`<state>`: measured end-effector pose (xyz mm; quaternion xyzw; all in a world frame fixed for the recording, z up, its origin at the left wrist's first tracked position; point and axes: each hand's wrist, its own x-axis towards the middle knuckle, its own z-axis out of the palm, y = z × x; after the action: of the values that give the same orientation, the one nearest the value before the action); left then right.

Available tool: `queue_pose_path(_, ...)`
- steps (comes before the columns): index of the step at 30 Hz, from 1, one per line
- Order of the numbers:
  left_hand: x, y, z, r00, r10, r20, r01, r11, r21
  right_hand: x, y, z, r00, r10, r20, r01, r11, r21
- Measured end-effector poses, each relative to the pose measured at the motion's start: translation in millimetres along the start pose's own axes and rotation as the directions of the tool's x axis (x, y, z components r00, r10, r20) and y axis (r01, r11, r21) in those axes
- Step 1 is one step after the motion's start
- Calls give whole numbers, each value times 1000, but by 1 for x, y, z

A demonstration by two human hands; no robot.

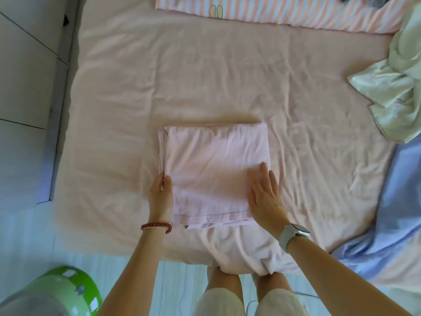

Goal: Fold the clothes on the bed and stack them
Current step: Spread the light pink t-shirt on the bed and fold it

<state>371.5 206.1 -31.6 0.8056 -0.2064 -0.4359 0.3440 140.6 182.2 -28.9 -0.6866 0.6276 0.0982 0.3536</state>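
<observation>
A pale pink garment [211,169] lies folded into a square on the pink bed sheet [205,76], near the bed's front edge. My left hand [160,192] grips its left edge, thumb on top and fingers tucked under the fabric. Flat on the garment's right front corner rests my right hand [264,192], fingers straight and pressing down. A crumpled white garment [394,94] lies unfolded at the right side of the bed.
A light blue cloth [391,213] spreads over the bed's right front corner. A pink-and-white striped pillow [273,12] lies along the far edge with dark clothes on it. Grey cabinets [29,76] stand left; a green fan [57,293] sits on the floor at front left.
</observation>
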Motion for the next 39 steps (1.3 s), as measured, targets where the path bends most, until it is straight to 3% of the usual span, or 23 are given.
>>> queue_pose_path(3,18,9,2,997,-63,40,62,998,31,1,-3,7,998,21,-65,-29,992,-123)
queue_pose_path(5,27,18,7,1000,5,4,-5,996,92,1,-9,7,989,-40,-144,11,980,-197)
queue_pose_path(8,43,33,18,986,129,-104,-108,977,185,19,-20,-2,976,-117,-185,72,970,-232)
queue_pose_path(11,64,46,31,964,136,-228,-96,979,178,61,-37,-16,946,-218,-240,155,954,-258)
queue_pose_path(14,83,47,39,922,237,-307,-168,957,235,97,-51,-17,929,-310,-203,223,905,-363)
queue_pose_path(18,101,28,38,854,351,-385,-176,889,422,124,-36,-4,953,-257,-159,155,866,-476)
queue_pose_path(21,103,28,42,870,328,-369,-133,875,465,127,-35,-6,962,-239,-136,146,862,-485)
queue_pose_path(23,92,34,41,869,358,-342,-160,857,489,116,-38,-10,952,-233,-197,138,905,-403)
queue_pose_path(25,70,29,37,844,476,-248,-231,739,633,94,-35,-9,915,-253,-314,158,941,-300)
queue_pose_path(27,39,14,35,796,606,-3,-361,478,801,64,-26,4,878,-270,-394,169,947,-273)
queue_pose_path(29,15,-9,36,743,605,286,-504,224,834,32,-18,23,909,-223,-351,129,954,-271)
queue_pose_path(31,8,-24,35,745,522,416,-540,105,835,14,-13,40,960,-130,-247,65,965,-256)
queue_pose_path(34,14,-29,36,787,470,400,-531,185,827,13,-13,44,985,-54,-161,25,984,-177)
queue_pose_path(36,18,-23,35,852,473,225,-446,429,786,20,-16,34,968,-26,-250,16,999,-42)
queue_pose_path(38,24,-17,27,939,343,-13,-254,720,646,24,-15,22,913,79,-399,-19,988,153)
queue_pose_path(39,27,-14,21,962,266,-65,-181,798,575,27,-13,15,895,168,-414,-62,964,257)
